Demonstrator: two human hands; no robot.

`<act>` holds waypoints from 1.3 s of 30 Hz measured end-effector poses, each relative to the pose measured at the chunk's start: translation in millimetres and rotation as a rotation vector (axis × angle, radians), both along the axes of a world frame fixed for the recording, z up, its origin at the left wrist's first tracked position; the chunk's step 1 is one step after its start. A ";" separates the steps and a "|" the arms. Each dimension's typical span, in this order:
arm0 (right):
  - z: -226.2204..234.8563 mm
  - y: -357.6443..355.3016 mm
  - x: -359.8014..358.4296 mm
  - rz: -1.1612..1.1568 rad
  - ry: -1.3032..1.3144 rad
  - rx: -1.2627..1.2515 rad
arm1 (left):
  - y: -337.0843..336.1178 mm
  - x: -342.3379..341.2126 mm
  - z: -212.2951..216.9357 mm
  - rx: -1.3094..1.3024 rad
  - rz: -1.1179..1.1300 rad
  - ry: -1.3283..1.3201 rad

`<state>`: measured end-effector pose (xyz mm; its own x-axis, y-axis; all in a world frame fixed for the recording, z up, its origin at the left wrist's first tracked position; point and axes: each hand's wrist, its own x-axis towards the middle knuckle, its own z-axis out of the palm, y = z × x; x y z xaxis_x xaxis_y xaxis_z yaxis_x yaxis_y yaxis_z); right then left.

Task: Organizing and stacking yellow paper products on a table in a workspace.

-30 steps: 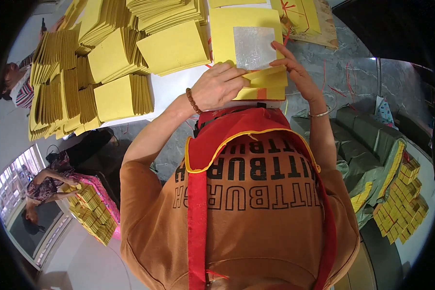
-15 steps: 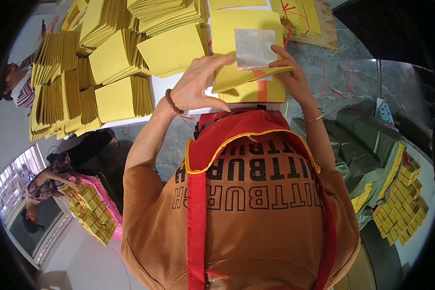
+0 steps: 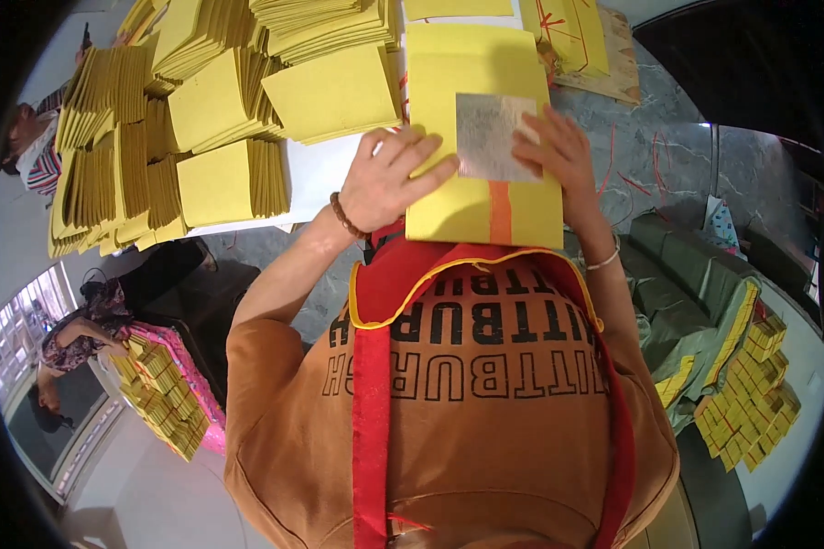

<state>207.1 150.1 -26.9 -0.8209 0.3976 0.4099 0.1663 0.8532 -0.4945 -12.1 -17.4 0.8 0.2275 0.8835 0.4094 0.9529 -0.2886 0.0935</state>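
Observation:
In front of me a large yellow paper sheet (image 3: 430, 212) lies spread flat, its near edge reaching my red apron (image 3: 485, 259). It bears a silver foil square (image 3: 485, 137) and an orange strip (image 3: 501, 210) running toward me. My left hand (image 3: 395, 176), with a brown bead bracelet, rests on the sheet's left edge, fingers apart and reaching toward the foil. On the other side my right hand (image 3: 566, 156) lies over the right edge, fingers spread and slightly blurred at the foil's right side.
Piles of folded yellow paper (image 3: 231, 188) cover the white table (image 3: 320, 169) to the left. A tied yellow bundle (image 3: 572, 37) sits on a wooden board at far right. Red strings (image 3: 634, 183) lie on the grey floor. Other people (image 3: 92, 329) are at left; stacked yellow bundles (image 3: 751, 403) stand right.
The folded flap of yellow paper has come down flat toward me, and the foil square now sits nearer. My left hand has moved onto the sheet; my right hand has let go of the raised flap.

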 end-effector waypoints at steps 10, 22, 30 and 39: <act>-3.3 -21.8 6.3 -0.021 -0.064 -0.424 | -3.9 1.0 -16.6 -0.308 0.209 -0.673; 0.0 -11.3 -12.2 -0.193 -0.055 -0.555 | 29.1 -3.7 -42.1 -0.584 0.559 -1.164; -16.6 -19.9 -31.0 -0.389 0.176 -0.887 | 39.2 -2.0 -35.8 -0.484 0.457 -1.683; -13.6 -16.6 -30.6 -0.482 0.044 -0.861 | 28.9 -0.9 -20.7 -0.381 0.678 -1.503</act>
<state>176.5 133.5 -40.5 -0.4836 0.8622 -0.1506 0.3685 0.0444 -0.9286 -13.0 11.5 -19.9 -0.5705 0.7438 -0.3482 -0.1035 0.3555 0.9289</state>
